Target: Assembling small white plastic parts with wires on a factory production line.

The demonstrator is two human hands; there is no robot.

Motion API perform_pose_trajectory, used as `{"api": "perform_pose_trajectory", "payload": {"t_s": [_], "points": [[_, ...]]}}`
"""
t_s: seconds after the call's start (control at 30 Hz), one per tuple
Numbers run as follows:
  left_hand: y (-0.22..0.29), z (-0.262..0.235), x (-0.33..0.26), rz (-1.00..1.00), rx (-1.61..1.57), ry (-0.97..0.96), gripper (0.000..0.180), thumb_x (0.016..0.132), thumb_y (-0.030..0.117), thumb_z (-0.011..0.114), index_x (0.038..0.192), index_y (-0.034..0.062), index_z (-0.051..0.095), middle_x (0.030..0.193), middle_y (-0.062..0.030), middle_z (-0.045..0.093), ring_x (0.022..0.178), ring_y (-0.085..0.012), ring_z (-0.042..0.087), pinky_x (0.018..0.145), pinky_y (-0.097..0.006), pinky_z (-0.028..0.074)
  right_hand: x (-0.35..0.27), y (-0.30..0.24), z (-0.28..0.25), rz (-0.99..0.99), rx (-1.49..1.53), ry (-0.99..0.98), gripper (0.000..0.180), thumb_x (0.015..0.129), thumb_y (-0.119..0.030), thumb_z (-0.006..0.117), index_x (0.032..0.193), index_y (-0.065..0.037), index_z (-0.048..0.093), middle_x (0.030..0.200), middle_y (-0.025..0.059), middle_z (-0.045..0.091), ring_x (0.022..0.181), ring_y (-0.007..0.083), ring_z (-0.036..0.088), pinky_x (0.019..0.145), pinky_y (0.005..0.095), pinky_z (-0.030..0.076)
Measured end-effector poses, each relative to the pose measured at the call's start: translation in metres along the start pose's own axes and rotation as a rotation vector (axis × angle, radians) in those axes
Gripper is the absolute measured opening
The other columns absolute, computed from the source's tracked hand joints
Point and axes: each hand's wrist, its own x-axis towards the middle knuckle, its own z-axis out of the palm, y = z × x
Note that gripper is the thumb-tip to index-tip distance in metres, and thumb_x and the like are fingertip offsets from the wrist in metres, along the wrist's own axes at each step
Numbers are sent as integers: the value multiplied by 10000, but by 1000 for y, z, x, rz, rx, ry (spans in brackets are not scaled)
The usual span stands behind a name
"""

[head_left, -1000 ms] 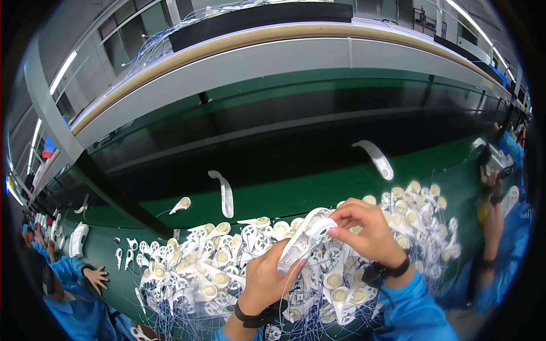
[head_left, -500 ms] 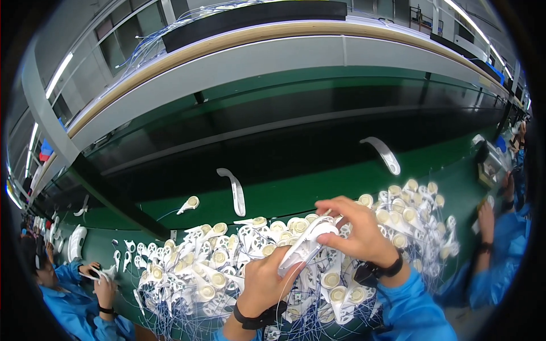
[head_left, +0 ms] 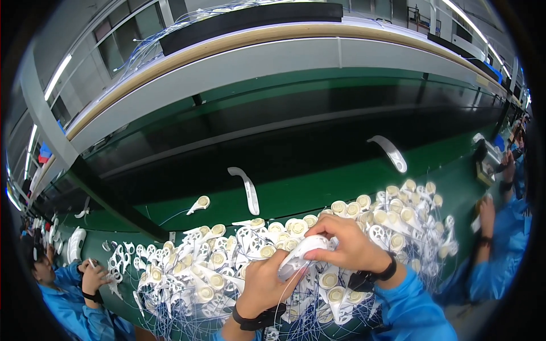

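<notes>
— What have you got there?

— A white shell [head_left: 304, 254], held over the pile [head_left: 227, 267] on the desk [head_left: 318, 196] — left hand [head_left: 264, 284] and right hand [head_left: 347, 250] both closed on it.

— Risk?

— Its thin wire [head_left: 284, 295] hangs into the heap; I'd guess it could snag and drag pieces off, or my grip could slip.

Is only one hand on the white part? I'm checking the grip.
No: both the left hand and the right hand grasp the white plastic part above the pile of white parts.
</notes>
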Motion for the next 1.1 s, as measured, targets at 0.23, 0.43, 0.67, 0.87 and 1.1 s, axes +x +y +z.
{"api": "perform_pose_trajectory", "payload": {"t_s": [0.23,0.43,0.67,0.87,1.1], "points": [[3,1,-5,-21,-155,88,304,797,289,769,928,39,656,619,-136,640,549,-327,653,501,-378,497,2,-8,2,93,-36,-116,343,868,-312,703,1046,-26,636,778,125,660,623,210,638,545,299,479],[-1,-3,-5,-14,-173,58,297,802,280,770,915,31,654,626,-144,643,552,-327,656,509,-369,505,4,0,2,145,93,-254,334,898,-300,664,1089,-29,625,721,143,656,603,232,653,539,304,475],[3,3,0,-120,-210,5,452,767,347,797,1012,1,639,748,-159,682,661,-328,689,605,-358,538,15,0,-11,155,25,-292,327,914,-300,652,1082,-21,625,732,126,666,626,190,655,547,297,471],[10,-21,-4,80,-127,532,931,748,554,746,1349,-83,430,1356,-247,498,1283,-388,458,1077,-455,337,50,96,-71,537,605,201,301,973,-338,585,1001,-40,618,712,0,581,550,45,495,449,205,387],[-5,-20,-3,-25,-147,331,649,802,257,695,1340,-45,491,1327,-197,551,1267,-330,489,1089,-427,335,-7,259,-201,922,-336,364,612,952,-545,424,800,-19,697,719,127,678,616,259,637,564,393,496]]}}
